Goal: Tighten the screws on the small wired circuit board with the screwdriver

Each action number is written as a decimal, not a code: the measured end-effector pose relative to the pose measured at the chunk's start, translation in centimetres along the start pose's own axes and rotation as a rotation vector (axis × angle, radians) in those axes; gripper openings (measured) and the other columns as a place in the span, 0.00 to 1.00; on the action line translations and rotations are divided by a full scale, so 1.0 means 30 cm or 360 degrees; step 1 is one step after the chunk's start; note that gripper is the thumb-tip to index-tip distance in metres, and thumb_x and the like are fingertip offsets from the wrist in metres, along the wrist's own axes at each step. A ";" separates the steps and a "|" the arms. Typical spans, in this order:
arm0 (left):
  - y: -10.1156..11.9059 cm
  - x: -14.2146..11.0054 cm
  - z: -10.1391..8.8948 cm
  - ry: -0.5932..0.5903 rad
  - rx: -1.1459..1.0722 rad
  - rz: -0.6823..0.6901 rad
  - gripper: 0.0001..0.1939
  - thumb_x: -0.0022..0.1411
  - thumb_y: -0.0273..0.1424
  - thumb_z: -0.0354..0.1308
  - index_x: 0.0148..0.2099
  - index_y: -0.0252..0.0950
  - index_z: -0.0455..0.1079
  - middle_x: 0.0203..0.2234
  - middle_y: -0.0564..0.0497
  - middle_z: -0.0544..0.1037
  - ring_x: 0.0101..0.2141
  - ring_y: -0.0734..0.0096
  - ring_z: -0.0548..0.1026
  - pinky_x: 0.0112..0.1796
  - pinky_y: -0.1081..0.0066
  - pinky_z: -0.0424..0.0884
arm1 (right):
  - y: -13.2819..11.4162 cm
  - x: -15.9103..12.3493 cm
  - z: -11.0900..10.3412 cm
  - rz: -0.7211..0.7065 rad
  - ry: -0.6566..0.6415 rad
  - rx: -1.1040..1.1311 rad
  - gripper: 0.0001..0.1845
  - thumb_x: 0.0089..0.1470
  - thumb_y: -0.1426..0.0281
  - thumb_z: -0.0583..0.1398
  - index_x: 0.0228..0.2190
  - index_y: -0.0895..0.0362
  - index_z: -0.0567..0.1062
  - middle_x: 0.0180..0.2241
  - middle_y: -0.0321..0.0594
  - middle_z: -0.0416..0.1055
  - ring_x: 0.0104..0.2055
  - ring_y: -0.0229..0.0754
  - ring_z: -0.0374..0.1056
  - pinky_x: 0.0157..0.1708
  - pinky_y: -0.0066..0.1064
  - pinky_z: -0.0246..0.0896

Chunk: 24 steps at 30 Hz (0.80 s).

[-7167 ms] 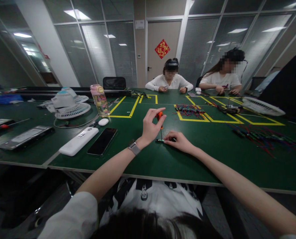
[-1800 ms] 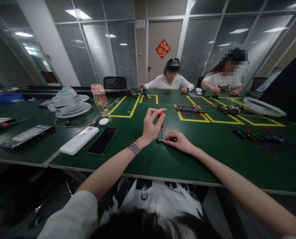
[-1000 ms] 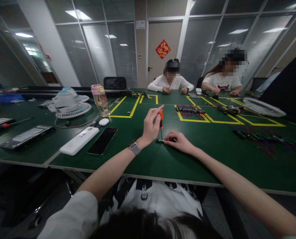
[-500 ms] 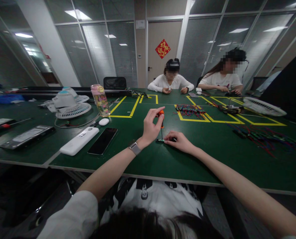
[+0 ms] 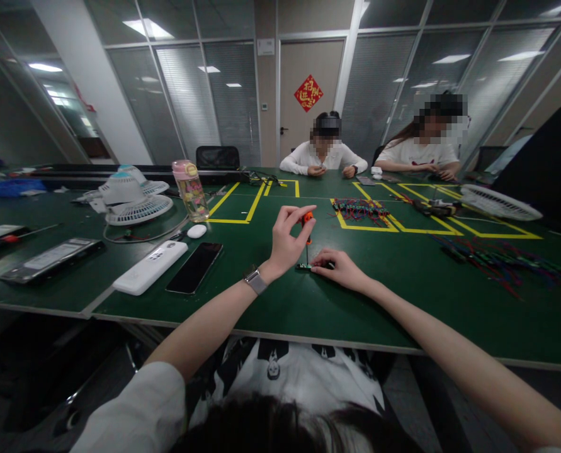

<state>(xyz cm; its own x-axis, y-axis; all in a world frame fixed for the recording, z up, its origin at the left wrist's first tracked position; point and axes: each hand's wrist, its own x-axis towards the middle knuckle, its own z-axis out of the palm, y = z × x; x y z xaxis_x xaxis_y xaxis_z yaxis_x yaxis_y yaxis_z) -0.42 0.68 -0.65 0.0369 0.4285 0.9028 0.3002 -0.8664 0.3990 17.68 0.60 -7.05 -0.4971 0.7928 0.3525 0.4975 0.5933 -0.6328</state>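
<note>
My left hand (image 5: 288, 242) is closed around the orange handle of a screwdriver (image 5: 308, 218). Its thin shaft points straight down, and the tip meets a small circuit board (image 5: 303, 267) on the green table. My right hand (image 5: 339, 268) lies low beside the board, thumb and fingers pinching its right end, which they partly hide. Much of the screwdriver's handle is behind my left fingers.
Left of my hands lie a phone (image 5: 194, 268), a white power bank (image 5: 150, 267), a hard drive (image 5: 51, 259) and a bottle (image 5: 190, 190). Wired boards lie at right (image 5: 502, 261) and inside yellow tape (image 5: 361, 211). Two people (image 5: 325, 154) sit opposite.
My left fingers and thumb shift around the screwdriver handle from frame to frame, while its tip stays on the board. My right hand keeps its place. Across the table, the people's hands have moved.
</note>
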 end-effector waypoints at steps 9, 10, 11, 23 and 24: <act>-0.004 0.002 -0.003 -0.0034 -0.0029 -0.0024 0.12 0.68 0.31 0.49 0.50 0.38 0.70 0.38 0.49 0.72 0.39 0.72 0.71 0.40 0.71 0.69 | 0.002 0.001 0.000 0.0003 0.0000 -0.0019 0.10 0.54 0.64 0.62 0.32 0.57 0.80 0.30 0.40 0.70 0.31 0.40 0.67 0.34 0.32 0.63; -0.004 0.003 -0.004 -0.0041 -0.0040 -0.0026 0.12 0.69 0.31 0.49 0.50 0.38 0.69 0.38 0.49 0.73 0.39 0.72 0.71 0.41 0.70 0.69 | 0.001 0.001 -0.001 0.0006 0.0000 -0.0024 0.09 0.54 0.64 0.62 0.32 0.57 0.80 0.30 0.40 0.70 0.31 0.40 0.67 0.34 0.32 0.63; -0.003 0.003 -0.004 -0.0047 -0.0047 -0.0030 0.12 0.69 0.31 0.48 0.50 0.38 0.69 0.39 0.49 0.73 0.40 0.71 0.71 0.41 0.70 0.69 | 0.000 0.001 -0.001 0.0010 -0.0003 -0.0029 0.09 0.54 0.64 0.62 0.32 0.57 0.80 0.30 0.40 0.70 0.31 0.40 0.67 0.34 0.32 0.63; 0.000 -0.002 -0.006 -0.0057 -0.0028 -0.0041 0.14 0.70 0.33 0.45 0.50 0.39 0.70 0.38 0.49 0.72 0.40 0.72 0.71 0.41 0.70 0.68 | 0.001 0.003 0.001 0.0009 -0.0011 -0.0046 0.09 0.53 0.65 0.62 0.32 0.58 0.80 0.30 0.40 0.70 0.31 0.40 0.67 0.34 0.32 0.63; -0.001 -0.002 -0.006 -0.0060 -0.0030 -0.0047 0.14 0.70 0.32 0.45 0.51 0.39 0.70 0.38 0.49 0.72 0.39 0.72 0.71 0.41 0.70 0.68 | 0.002 0.003 0.001 0.0009 -0.0012 -0.0047 0.09 0.53 0.65 0.62 0.32 0.58 0.80 0.30 0.40 0.70 0.31 0.40 0.67 0.34 0.32 0.63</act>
<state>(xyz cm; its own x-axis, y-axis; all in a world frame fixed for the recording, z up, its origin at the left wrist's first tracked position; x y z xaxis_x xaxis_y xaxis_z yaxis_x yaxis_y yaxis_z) -0.61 0.62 -0.68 0.0644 0.4629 0.8841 0.2835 -0.8579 0.4285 17.64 0.69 -7.08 -0.4996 0.7952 0.3437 0.5212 0.5928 -0.6139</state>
